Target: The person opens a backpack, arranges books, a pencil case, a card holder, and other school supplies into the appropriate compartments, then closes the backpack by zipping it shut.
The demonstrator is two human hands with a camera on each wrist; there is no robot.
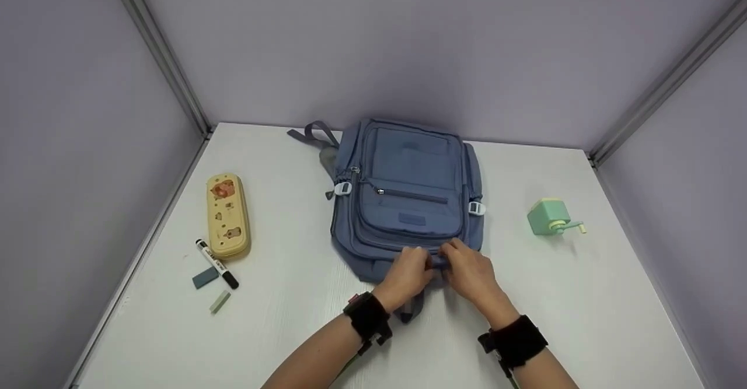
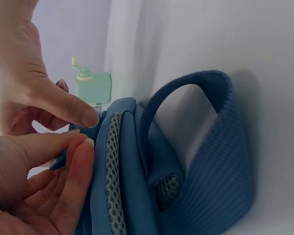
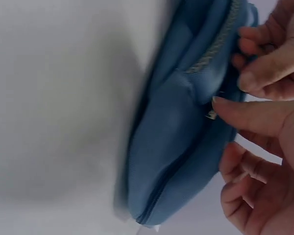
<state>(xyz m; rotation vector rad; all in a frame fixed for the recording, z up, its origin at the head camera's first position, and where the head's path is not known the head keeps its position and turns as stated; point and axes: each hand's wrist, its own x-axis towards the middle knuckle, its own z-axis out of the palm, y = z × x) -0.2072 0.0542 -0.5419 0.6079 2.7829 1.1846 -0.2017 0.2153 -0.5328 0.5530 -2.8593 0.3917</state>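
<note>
A blue backpack (image 1: 411,161) lies front side up on the white table, its lower end in the picture towards me. My left hand (image 1: 408,269) is at this near edge, pinching the fabric between thumb and fingers. Close beside it, my right hand (image 1: 470,269) has its thumb and fingers on the same edge. In the right wrist view, the right thumb lies against a small metal zipper slider (image 3: 211,115), and a zipper line (image 3: 159,188) runs along the bag's side. A webbing handle loop (image 2: 235,161) stands out near the left hand. The exact grip is partly hidden by fingers.
On the left lie a yellow pencil case (image 1: 227,214), a black-and-white marker (image 1: 217,263), a dark blue-grey block (image 1: 205,277) and a small pale green piece (image 1: 220,302). A green crank sharpener (image 1: 548,216) stands right. Pale panels (image 1: 373,45) enclose the table.
</note>
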